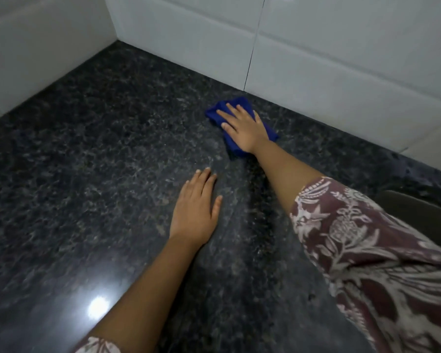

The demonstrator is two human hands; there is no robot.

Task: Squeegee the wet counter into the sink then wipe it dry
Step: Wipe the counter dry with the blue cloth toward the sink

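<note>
A dark speckled granite counter (99, 159) fills the view. My right hand (243, 127) lies flat, fingers spread, pressing a folded blue cloth (233, 146) onto the counter close to the back wall. My left hand (195, 208) rests palm down on the bare counter nearer to me, fingers slightly apart, holding nothing. A paler streak runs across the stone between the two hands. No squeegee is in view.
White wall tiles (341, 59) rise along the back and the left (36, 52), meeting in a corner. A dark curved rim (418, 212), maybe the sink, shows at the right edge behind my patterned sleeve. A lamp glare (98, 308) reflects near the front.
</note>
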